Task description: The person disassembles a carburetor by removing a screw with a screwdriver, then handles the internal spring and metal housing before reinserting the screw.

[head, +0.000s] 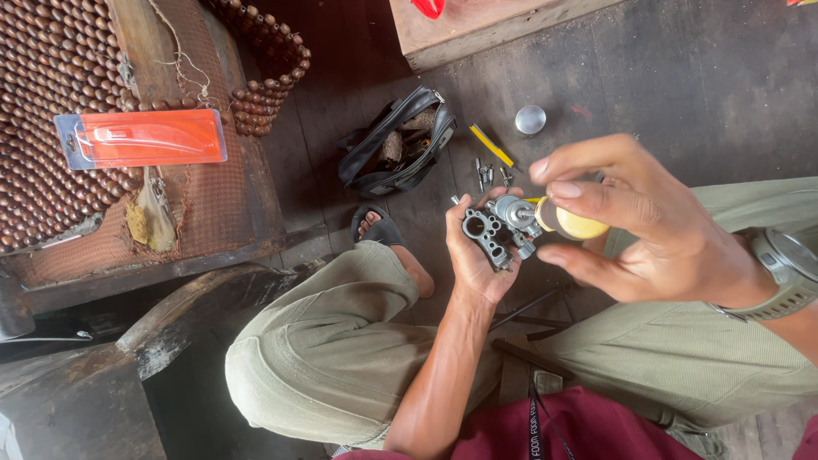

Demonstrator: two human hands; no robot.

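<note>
Head view, looking down past bent knees in olive trousers (341,358) to a dark plank floor (682,85). Left hand (471,255) palm up, fingers curled closed around a grey metal carburetor body (497,228), held above the gap between the knees. Right hand (648,230) with a wristwatch (784,273), fingers pinched closed on the yellow handle of a screwdriver (575,221), tip end hidden against the top of the carburetor body. On the floor just beyond the hands: small loose screws (487,173), a yellow strip-shaped tool (492,146) beside them, and a round silver cap (530,119) a little farther off. Open black tool pouch (396,140) lying left of the screws, contents too dark to tell. Sandalled foot (381,228) below the pouch, near the left knee. At upper left, a worn seat covered by a brown wooden-bead mat (51,102), with an orange blister-packed knife (141,138) lying on top. Wooden block edge (477,30) at the top of the frame, carrying a red object only partly visible. Maroon shirt (588,430) at the bottom edge.
</note>
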